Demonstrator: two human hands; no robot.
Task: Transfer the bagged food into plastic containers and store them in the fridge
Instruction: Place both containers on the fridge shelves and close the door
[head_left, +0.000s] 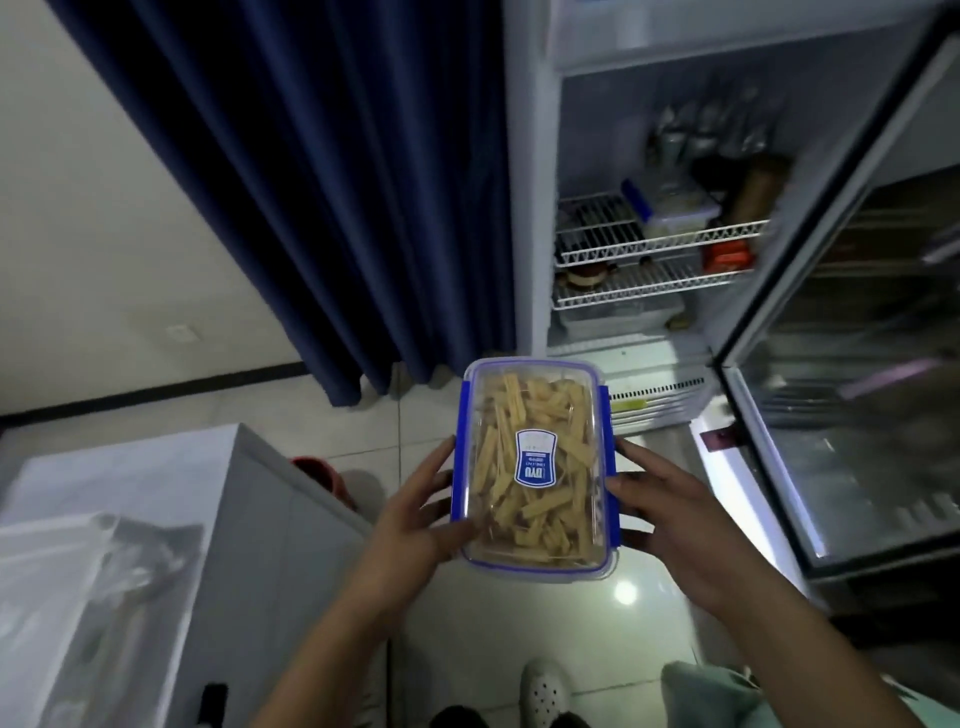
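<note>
2 hands, left hand (415, 512) and right hand (670, 525), grip the lidded container (535, 467) between them; the open fridge (660, 208) stands beyond.

I note the plastic container (535, 467) held between the left hand (415, 519) on its left side and the right hand (670, 525) on its right, above the floor (519, 623). Food strips (524, 499) lie inside it. Ahead and to the right stands the fridge (530, 208), its door (852, 364) swung open to the right. On its upper wire shelf (660, 241) sits another container (675, 205). A curtain (311, 182) hangs left of the fridge. A table (156, 519) stands at lower left.
</note>
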